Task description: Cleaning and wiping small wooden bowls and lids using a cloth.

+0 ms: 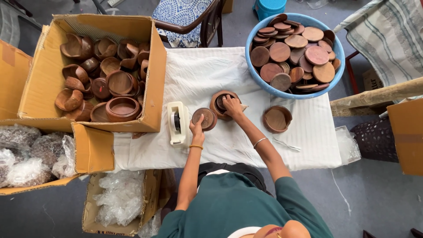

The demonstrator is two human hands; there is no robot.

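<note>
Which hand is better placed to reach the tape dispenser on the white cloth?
The left hand, probably. It rests on a small wooden lid right beside the tape dispenser, while the right hand is farther away, on a wooden bowl.

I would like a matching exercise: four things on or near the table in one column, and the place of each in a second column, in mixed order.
Things:
1. tape dispenser
2. blue basin
3. cardboard box
4. left hand

Places:
A. holds wooden bowls, at the table's left
B. on a round wooden lid
C. holds wooden lids, at the table's far right
D. on the white cloth, left of the hands

Pairs: 1-D, 2-C, 3-A, 4-B
</note>
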